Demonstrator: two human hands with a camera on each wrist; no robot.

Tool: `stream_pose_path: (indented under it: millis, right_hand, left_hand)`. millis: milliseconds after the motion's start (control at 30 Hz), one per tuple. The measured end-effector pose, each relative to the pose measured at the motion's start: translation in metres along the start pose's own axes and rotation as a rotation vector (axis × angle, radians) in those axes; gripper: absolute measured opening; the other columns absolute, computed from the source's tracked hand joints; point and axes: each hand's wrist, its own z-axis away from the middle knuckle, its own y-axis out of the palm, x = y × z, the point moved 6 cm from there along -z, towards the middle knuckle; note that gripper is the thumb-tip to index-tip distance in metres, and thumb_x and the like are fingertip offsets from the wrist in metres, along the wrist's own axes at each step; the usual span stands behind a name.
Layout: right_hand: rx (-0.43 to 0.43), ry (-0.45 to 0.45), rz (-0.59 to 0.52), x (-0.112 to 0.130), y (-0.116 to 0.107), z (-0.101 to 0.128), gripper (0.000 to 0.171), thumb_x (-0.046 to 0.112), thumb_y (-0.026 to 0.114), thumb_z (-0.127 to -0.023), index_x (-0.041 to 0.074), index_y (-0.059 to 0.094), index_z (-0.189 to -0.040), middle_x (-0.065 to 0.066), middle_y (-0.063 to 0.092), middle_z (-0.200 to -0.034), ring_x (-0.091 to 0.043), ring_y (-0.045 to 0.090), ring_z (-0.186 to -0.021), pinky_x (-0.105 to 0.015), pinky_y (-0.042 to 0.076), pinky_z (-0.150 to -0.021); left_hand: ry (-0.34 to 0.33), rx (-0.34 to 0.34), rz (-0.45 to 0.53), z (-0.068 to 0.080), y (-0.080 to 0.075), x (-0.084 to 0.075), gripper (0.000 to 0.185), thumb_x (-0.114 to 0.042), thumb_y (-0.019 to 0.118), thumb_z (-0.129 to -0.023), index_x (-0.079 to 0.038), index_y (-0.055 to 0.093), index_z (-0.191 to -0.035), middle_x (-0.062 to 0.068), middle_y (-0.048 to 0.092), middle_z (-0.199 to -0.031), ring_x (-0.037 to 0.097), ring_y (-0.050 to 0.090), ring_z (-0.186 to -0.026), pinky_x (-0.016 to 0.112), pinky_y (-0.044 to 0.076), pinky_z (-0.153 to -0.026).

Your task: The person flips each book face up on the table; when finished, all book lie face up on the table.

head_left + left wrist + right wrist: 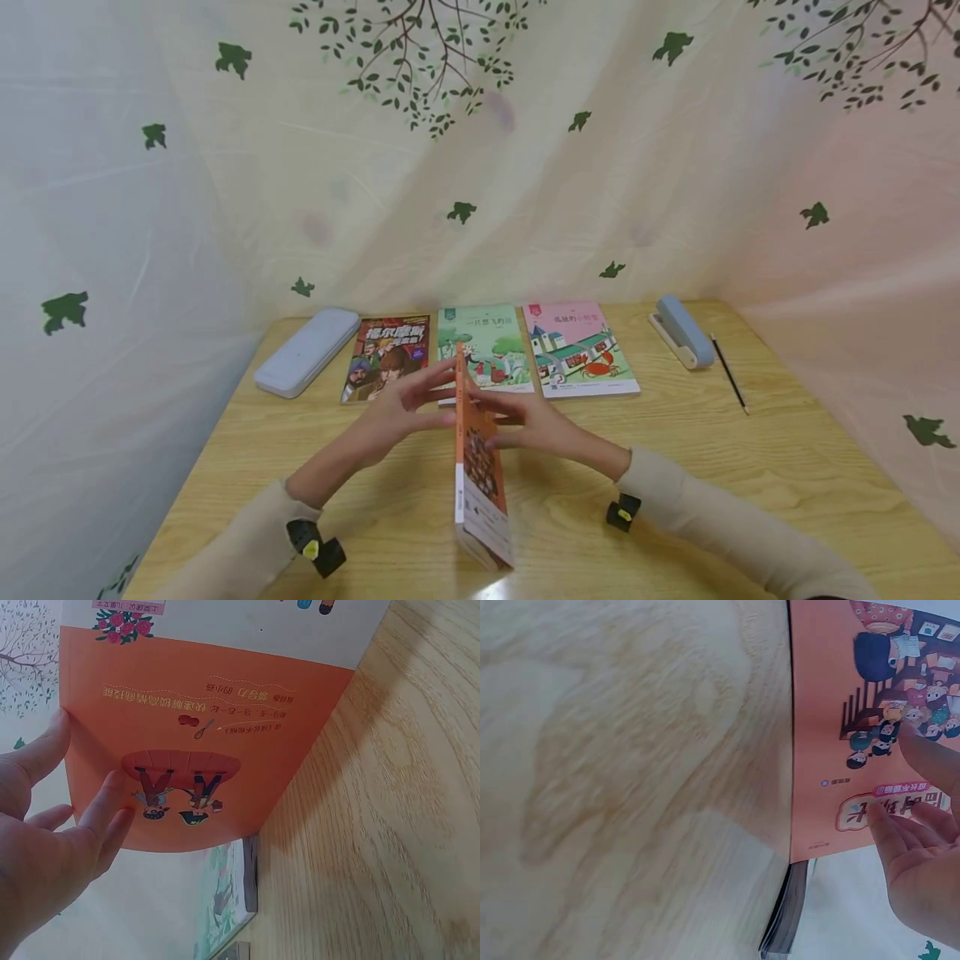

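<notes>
An orange and white paperback book stands on its long edge on the table, spine up, between my two hands. My left hand touches its left side with extended fingers; in the left wrist view the fingertips lie on the orange back cover and at its upper edge. On the other side, my right hand rests its fingertips on the picture cover, fingers spread and nearly straight. Behind the book lie three more books: a dark comic-style one, a green one and a pink one.
At the back left of the wooden table lies a pale blue-grey case. A blue stapler and a black pencil are at the back right. A patterned curtain hangs behind the table and along its sides.
</notes>
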Motion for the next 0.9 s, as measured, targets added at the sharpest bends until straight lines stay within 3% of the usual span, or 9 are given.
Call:
stream_pose_path:
  millis: [400, 667, 900]
  right_hand:
    - [0.001, 0.005, 0.095, -0.009, -0.003, 0.003, 0.064, 0.015, 0.076, -0.092, 0.016, 0.050, -0.151, -0.009, 0.050, -0.156, -0.033, 0.050, -0.142, -0.051, 0.049, -0.111]
    - [0.013, 0.040, 0.167, -0.013, -0.002, 0.003, 0.068, 0.016, 0.078, -0.090, 0.021, 0.049, -0.152, -0.005, 0.048, -0.157, -0.029, 0.050, -0.142, -0.048, 0.047, -0.113]
    - [0.052, 0.017, 0.265, -0.020, 0.003, 0.001, 0.076, 0.021, 0.080, -0.088, 0.025, 0.044, -0.155, -0.003, 0.045, -0.159, -0.028, 0.048, -0.144, -0.047, 0.044, -0.117]
  left_hand:
    - [-0.015, 0.015, -0.006, 0.004, -0.005, 0.001, 0.073, -0.017, 0.073, -0.095, -0.020, 0.038, -0.159, 0.006, 0.038, -0.164, 0.037, 0.045, -0.145, 0.054, 0.044, -0.115]
    - [-0.043, 0.012, -0.020, 0.011, -0.012, 0.003, 0.072, -0.017, 0.073, -0.095, -0.023, 0.039, -0.158, 0.002, 0.037, -0.165, 0.036, 0.044, -0.145, 0.056, 0.044, -0.114]
    - [-0.088, -0.021, -0.051, 0.020, -0.025, 0.014, 0.072, -0.022, 0.076, -0.093, -0.021, 0.042, -0.156, 0.008, 0.045, -0.159, 0.033, 0.049, -0.143, 0.051, 0.049, -0.111]
